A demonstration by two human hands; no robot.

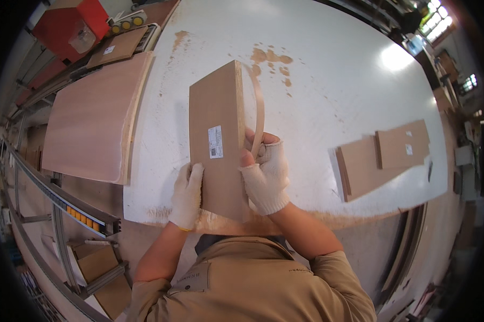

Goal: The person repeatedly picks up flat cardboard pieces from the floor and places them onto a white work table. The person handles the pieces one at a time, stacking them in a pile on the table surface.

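A brown wooden board (212,112) with a white label stands tilted over the white table, its narrow edge turned to the right. At its lower left side my left hand (187,194), in a white knit glove, is closed on the board. My right hand (270,180), in a white glove with bare fingertips, pinches a thin brown edge-banding strip (260,107) beside the board's right edge. The strip curves upward, with its upper part bowed away from the board. My right thumb lies against the board's edge; the other fingers are partly hidden behind the strip.
The white table (327,96) has brown stains and a worn front edge. Two labelled boards (365,166) overlap at its right. On the left lie a large pinkish panel (94,118) and a smaller labelled board (118,47), near a red machine housing (70,29). A metal roller rail (65,201) runs at left.
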